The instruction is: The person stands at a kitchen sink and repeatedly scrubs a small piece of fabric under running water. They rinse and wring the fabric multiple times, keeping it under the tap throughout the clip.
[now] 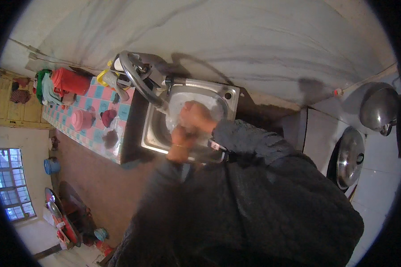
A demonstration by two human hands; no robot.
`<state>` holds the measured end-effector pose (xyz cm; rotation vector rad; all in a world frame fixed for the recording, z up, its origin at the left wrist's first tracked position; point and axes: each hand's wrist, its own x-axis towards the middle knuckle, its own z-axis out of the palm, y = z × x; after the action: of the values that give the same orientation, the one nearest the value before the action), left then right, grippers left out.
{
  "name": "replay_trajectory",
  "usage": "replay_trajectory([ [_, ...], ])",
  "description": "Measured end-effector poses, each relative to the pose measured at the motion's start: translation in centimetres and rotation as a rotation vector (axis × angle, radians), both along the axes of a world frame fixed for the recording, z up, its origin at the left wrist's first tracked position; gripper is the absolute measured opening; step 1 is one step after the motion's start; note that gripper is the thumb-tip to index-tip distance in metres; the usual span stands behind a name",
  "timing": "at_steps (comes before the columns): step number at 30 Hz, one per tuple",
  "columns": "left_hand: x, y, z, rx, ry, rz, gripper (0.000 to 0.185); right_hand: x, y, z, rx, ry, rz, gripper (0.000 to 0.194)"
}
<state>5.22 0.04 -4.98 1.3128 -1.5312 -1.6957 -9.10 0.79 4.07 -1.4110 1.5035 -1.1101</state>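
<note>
Both of my hands are over a stainless steel sink (148, 137) set against the wall. My right hand (197, 115) is bent over the basin, blurred, beside the pale, cloudy-looking area in it. Just below and to its left, my left hand (183, 142) is close to or touching it; the blur hides which. The fingers of both hands are too smeared to show whether they hold something. A curved metal faucet (138, 81) arches in from the upper left, its spout end near my hands. Dark grey sleeves cover both forearms.
Left of the sink, a pink and blue tiled counter (97, 130) bears a pink container (82, 119), a dark red item (108, 117) and a red container (72, 81). A lidded wok or pan (351, 158) stands at right, below a metal bowl-shaped vessel (378, 106).
</note>
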Motion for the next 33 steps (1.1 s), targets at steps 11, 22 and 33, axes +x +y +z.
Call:
replay_trajectory([
  [11, 0.0, -1.3, -4.3, 0.121, 0.14, 0.236, 0.036, 0.5, -1.5, 0.1, 0.027, 0.033, -0.055, 0.019],
  [22, -2.7, 0.2, 5.4, -0.133, -0.381, -0.033, 0.052, -0.8, -0.7, -0.9, -0.067, 0.13, -0.259, 0.014],
  [33, -0.9, -2.6, 1.6, 0.75, 0.723, 0.563, 0.024, -0.7, 1.4, -4.0, -0.271, -0.027, 0.224, 0.029],
])
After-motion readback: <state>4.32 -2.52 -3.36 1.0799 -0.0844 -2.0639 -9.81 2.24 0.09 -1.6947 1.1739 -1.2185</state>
